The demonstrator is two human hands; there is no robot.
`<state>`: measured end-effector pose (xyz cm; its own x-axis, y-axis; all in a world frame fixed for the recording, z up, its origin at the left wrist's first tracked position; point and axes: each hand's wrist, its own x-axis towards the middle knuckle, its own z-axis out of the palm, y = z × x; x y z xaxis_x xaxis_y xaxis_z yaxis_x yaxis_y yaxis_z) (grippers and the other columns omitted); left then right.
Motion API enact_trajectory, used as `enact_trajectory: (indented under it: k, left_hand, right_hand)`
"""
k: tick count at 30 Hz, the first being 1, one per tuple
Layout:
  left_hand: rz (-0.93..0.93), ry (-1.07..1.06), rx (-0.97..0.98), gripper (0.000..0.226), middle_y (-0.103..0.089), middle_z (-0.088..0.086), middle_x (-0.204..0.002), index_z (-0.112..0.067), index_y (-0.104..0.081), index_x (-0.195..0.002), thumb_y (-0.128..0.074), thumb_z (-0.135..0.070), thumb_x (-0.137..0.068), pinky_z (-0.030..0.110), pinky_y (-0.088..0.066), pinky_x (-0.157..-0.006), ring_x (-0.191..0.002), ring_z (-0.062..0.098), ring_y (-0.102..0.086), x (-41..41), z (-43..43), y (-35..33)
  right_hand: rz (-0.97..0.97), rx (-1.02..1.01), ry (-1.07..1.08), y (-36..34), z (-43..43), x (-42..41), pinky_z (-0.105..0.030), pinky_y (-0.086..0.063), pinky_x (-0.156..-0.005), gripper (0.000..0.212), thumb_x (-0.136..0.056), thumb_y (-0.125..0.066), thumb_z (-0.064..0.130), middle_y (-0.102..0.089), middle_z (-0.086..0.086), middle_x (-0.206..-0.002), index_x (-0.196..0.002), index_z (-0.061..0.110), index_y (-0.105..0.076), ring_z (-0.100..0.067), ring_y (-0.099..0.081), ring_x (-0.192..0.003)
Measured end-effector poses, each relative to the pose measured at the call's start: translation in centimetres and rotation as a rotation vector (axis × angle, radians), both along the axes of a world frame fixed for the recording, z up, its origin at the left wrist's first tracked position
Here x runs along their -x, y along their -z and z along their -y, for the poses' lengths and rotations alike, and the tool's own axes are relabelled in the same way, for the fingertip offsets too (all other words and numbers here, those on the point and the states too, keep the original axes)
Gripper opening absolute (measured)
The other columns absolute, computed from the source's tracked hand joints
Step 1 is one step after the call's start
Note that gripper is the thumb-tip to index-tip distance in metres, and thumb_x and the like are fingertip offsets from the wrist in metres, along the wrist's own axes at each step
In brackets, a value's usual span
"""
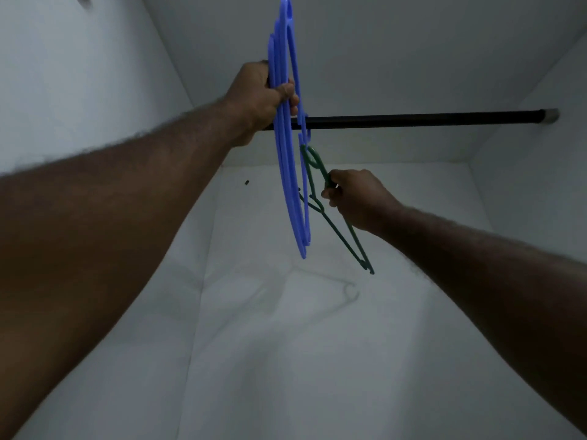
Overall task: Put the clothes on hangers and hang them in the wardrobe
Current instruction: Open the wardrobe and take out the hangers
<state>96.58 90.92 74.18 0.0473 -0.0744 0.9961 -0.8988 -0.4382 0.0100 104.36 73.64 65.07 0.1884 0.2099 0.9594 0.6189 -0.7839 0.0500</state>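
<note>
White wardrobe interior (pixel 317 344), black rail (pixel 413 119) across it. Left hand (pixel 263 96) grips blue hangers (pixel 287 185) at the rail; right hand (pixel 355 198), below the rail, pinches a green hanger (pixel 341 231).

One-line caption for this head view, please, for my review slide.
Inside a white wardrobe, the left hand grips blue hangers while the right hand holds a green hanger below the black rail.

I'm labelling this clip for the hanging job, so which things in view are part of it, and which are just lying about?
Part of the job:
- blue hangers, gripped by the left hand
- green hanger, held by the right hand
- black rail of the wardrobe

Lying about:
- small dark speck on the back wall

No clothes in view.
</note>
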Motion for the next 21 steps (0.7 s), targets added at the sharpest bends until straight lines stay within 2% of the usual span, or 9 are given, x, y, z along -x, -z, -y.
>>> enact_trajectory:
  k: [3, 5, 7, 10, 13, 15, 17, 19, 21]
  left_hand:
    - [-0.008, -0.044, -0.007, 0.004, -0.064, 0.008, -0.088, -0.011, -0.055, -0.098, -0.051, -0.01, -0.099, 0.024, -0.058, -0.068, -0.079, 0.017, -0.068, 0.5, 1.1, -1.1]
    - [-0.048, -0.071, 0.002, 0.011, -0.064, 0.011, -0.094, -0.005, -0.054, -0.108, -0.05, -0.011, -0.1, 0.019, -0.056, -0.06, -0.078, 0.017, -0.067, 0.8, 2.0, -1.6]
    - [-0.115, -0.081, 0.013, 0.017, -0.064, 0.013, -0.096, -0.002, -0.052, -0.113, -0.05, -0.012, -0.1, 0.022, -0.058, -0.06, -0.075, 0.017, -0.067, 0.6, 2.9, -1.5]
    - [-0.234, -0.062, 0.035, 0.013, -0.067, 0.014, -0.099, -0.003, -0.054, -0.105, -0.054, -0.014, -0.099, 0.034, -0.061, -0.071, -0.077, 0.021, -0.07, -1.6, 4.3, 0.5]
    - [-0.293, -0.019, 0.106, 0.007, -0.069, 0.018, -0.102, -0.007, -0.06, -0.093, -0.058, -0.014, -0.096, 0.045, -0.059, -0.081, -0.09, 0.028, -0.07, -5.0, 4.9, 4.7]
    - [-0.34, 0.11, 0.195, 0.013, -0.068, 0.016, -0.094, -0.012, -0.058, -0.083, -0.057, -0.009, -0.096, 0.044, -0.057, -0.079, -0.083, 0.027, -0.069, -7.1, 4.7, 8.8]
    - [-0.39, 0.232, 0.285, 0.015, -0.067, 0.01, -0.087, -0.014, -0.058, -0.083, -0.055, -0.008, -0.097, 0.046, -0.057, -0.08, -0.08, 0.023, -0.068, -8.8, 4.4, 13.2]
    - [-0.431, 0.317, 0.371, 0.013, -0.068, 0.007, -0.086, -0.014, -0.059, -0.086, -0.056, -0.007, -0.097, 0.048, -0.057, -0.083, -0.079, 0.02, -0.069, -9.8, 4.1, 18.2]
    - [-0.468, 0.352, 0.469, 0.01, -0.068, 0.006, -0.086, -0.013, -0.06, -0.089, -0.057, -0.008, -0.096, 0.045, -0.058, -0.082, -0.075, 0.016, -0.069, -10.3, 4.0, 23.5]
  right_hand:
    - [0.007, 0.003, 0.002, -0.4, 0.4, 0.9, -0.046, -0.055, -0.083, 0.02, -0.099, -0.053, 0.019, -0.068, -0.013, -0.098, -0.104, 0.003, -0.064, -0.027, -0.065, -0.09]
    - [-0.004, 0.012, 0.022, -0.5, 0.6, 1.2, -0.042, -0.056, -0.082, 0.02, -0.099, -0.055, 0.022, -0.068, -0.011, -0.098, -0.105, 0.005, -0.065, -0.024, -0.065, -0.087]
    - [-0.014, 0.022, 0.047, -0.5, 0.8, 1.3, -0.044, -0.057, -0.082, 0.021, -0.098, -0.056, 0.023, -0.068, -0.012, -0.098, -0.106, 0.005, -0.065, -0.025, -0.065, -0.087]
    - [-0.043, -0.002, 0.025, 0.2, 1.6, 1.2, -0.042, -0.057, -0.08, 0.02, -0.098, -0.056, 0.023, -0.068, -0.01, -0.096, -0.105, 0.006, -0.065, -0.024, -0.066, -0.086]
    - [-0.117, -0.004, -0.002, 2.1, 2.5, 0.8, -0.025, -0.053, -0.065, 0.013, -0.097, -0.059, 0.021, -0.066, -0.005, -0.091, -0.099, 0.01, -0.065, -0.014, -0.064, -0.077]
    - [-0.199, 0.029, 0.009, 4.4, 2.6, 0.0, -0.015, -0.043, -0.054, 0.01, -0.096, -0.06, 0.021, -0.065, 0.0, -0.085, -0.094, 0.012, -0.065, -0.004, -0.06, -0.067]
    - [-0.267, 0.057, 0.006, 7.3, 2.6, -1.1, -0.017, -0.045, -0.056, 0.014, -0.096, -0.06, 0.02, -0.07, -0.003, -0.085, -0.094, 0.008, -0.066, -0.006, -0.062, -0.067]
    - [-0.333, 0.096, 0.0, 10.6, 2.3, -2.2, -0.028, -0.052, -0.07, 0.015, -0.095, -0.06, 0.02, -0.072, -0.007, -0.089, -0.096, 0.008, -0.068, -0.017, -0.066, -0.078]
    - [-0.391, 0.121, 0.0, 14.4, 1.9, -3.2, -0.035, -0.052, -0.079, 0.013, -0.095, -0.06, 0.02, -0.072, -0.008, -0.09, -0.095, 0.009, -0.068, -0.024, -0.066, -0.086]
